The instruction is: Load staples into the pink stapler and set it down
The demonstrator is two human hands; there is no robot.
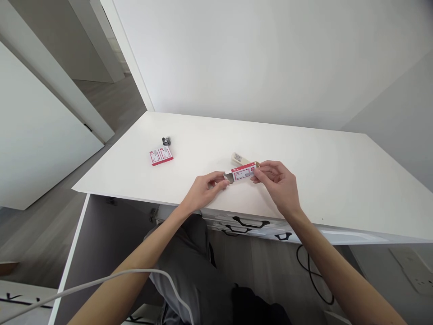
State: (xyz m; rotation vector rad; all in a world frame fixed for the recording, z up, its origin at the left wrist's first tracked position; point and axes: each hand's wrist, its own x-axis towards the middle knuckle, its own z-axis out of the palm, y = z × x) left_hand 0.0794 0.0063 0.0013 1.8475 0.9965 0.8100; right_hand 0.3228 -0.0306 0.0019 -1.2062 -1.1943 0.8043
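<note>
A small red-and-white cardboard box [242, 172] is held between my two hands, just above the white cabinet top. My left hand [205, 189] pinches the flap at its left end, where the greyish inside shows. Around the right end of the box, the fingers of my right hand [279, 183] are closed. Just behind the box lies a cream-coloured oblong object [239, 159] with a printed code label; its right part is hidden by the box.
On the left of the white cabinet top [324, 180] lie two similar red-and-white boxes [161, 155] side by side, with a small black-and-silver object [166, 141] behind them. A wall rises at the back. Below the front edge are drawers with black handles [250, 222]. A white cable [135, 271] crosses the foreground.
</note>
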